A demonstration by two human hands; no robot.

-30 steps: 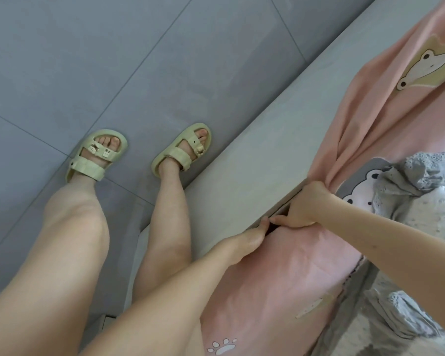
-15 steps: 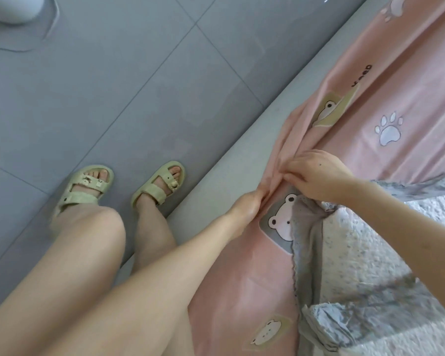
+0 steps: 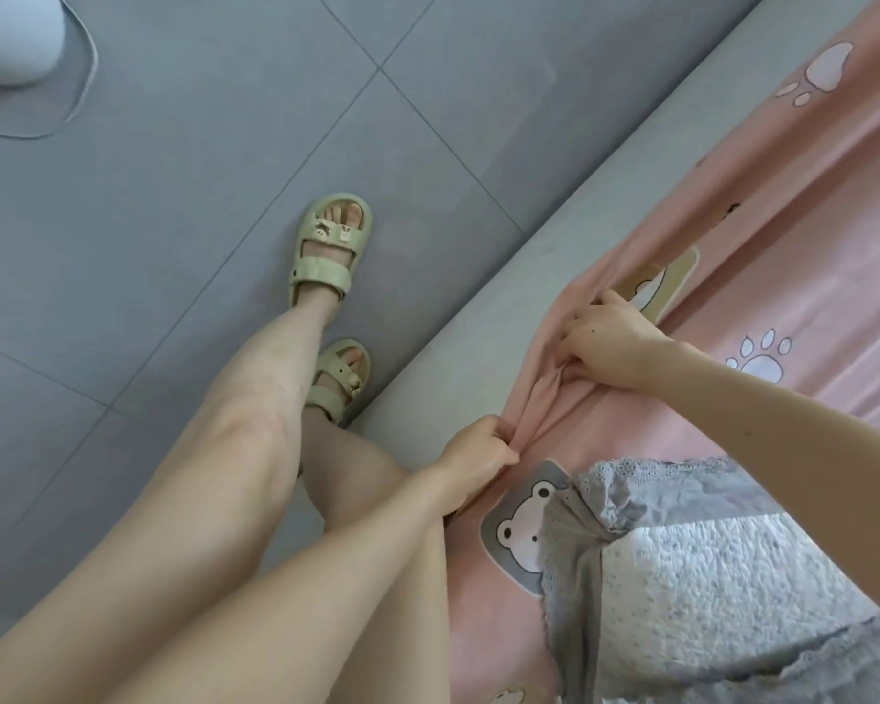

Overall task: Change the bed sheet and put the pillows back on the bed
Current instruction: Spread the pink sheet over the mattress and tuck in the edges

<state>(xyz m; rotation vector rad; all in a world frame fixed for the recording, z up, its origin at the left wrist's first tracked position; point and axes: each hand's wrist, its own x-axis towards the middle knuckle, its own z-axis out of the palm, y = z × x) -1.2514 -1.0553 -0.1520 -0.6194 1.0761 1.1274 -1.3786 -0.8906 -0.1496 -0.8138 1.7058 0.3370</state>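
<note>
Along the near edge of the bed, the pink cotton bed sheet printed with bears and paw marks (image 3: 763,276) lies bunched against the pale grey padded bed side (image 3: 504,276). Both hands hold it. The left hand (image 3: 478,457) is clenched round a gather of folds, and the right hand (image 3: 610,348) pinches the cloth near it (its fingertips seem buried in creases, so the exact hold is hard to read). This looks like fitting the sheet along this side; next the slack wants pulling taut and tucking down. A grey-and-white lace-trimmed quilt (image 3: 707,576) lies on the sheet, and no pillows show. Half a second back the hands nearly touched; now they are apart, and one pale green sandal (image 3: 334,251) has stepped ahead.
</note>
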